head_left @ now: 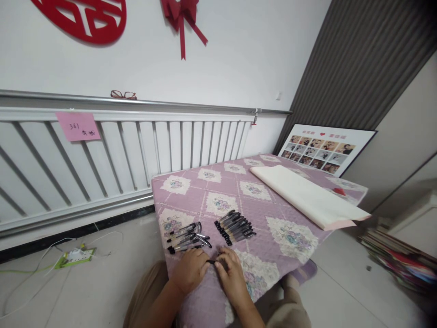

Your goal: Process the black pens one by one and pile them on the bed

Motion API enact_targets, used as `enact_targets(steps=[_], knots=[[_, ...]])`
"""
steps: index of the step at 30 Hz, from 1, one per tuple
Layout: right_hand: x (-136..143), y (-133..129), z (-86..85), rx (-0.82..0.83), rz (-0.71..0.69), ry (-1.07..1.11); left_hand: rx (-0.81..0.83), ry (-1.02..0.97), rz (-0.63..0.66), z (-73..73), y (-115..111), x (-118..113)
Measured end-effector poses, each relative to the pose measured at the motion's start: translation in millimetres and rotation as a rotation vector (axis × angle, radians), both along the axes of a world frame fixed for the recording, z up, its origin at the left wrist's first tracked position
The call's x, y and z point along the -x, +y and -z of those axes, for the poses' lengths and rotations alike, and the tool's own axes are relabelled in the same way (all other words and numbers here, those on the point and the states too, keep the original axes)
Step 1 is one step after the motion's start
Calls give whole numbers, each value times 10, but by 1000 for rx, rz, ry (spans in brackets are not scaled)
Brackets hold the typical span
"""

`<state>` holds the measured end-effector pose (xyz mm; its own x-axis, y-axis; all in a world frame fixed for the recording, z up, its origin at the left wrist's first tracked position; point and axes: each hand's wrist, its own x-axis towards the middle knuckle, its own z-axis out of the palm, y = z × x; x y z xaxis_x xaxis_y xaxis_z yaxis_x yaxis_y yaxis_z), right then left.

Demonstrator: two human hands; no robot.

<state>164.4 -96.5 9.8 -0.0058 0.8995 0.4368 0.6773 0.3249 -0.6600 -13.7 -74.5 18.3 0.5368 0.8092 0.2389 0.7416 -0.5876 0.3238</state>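
My left hand (190, 269) and my right hand (232, 276) are close together above the near part of the table. Both are closed in a pinch on a pen (211, 262), of which only a short black piece shows between the fingertips. Beyond my left hand lies a loose group of clear-barrelled pens (186, 238) with black caps, some at odd angles. Just past my right hand, a tidy row of similar pens (235, 227) lies side by side on the cloth.
A purple flowered cloth (254, 190) covers the table. On its right side lies a folded cream sheet (300, 193), with a photo board (314, 148) behind. A white radiator (170, 141) runs along the wall. On the floor at left is a power strip (77, 257) with cords.
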Motion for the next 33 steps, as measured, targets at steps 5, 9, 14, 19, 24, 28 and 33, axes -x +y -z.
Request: enact_targets(steps=[5, 9, 14, 19, 24, 28, 33], knots=[[0, 3, 30, -40, 51, 21, 8, -15, -2, -28, -6, 5], [25, -7, -2, -3, 48, -16, 21, 11, -14, -71, -15, 0], [10, -2, -4, 7, 19, -6, 41, 36, -23, -96, -11, -8], [-16, 24, 62, -9, 6, 38, 36, 13, -24, -84, -10, -1], [15, 23, 28, 6, 49, -3, 19, 14, -38, -78, -13, 0], [24, 11, -12, 17, 33, -16, 34, 23, -41, -93, -13, -4], [-14, 14, 34, 4, 5, 37, 34, -1, -48, -99, -12, -2]])
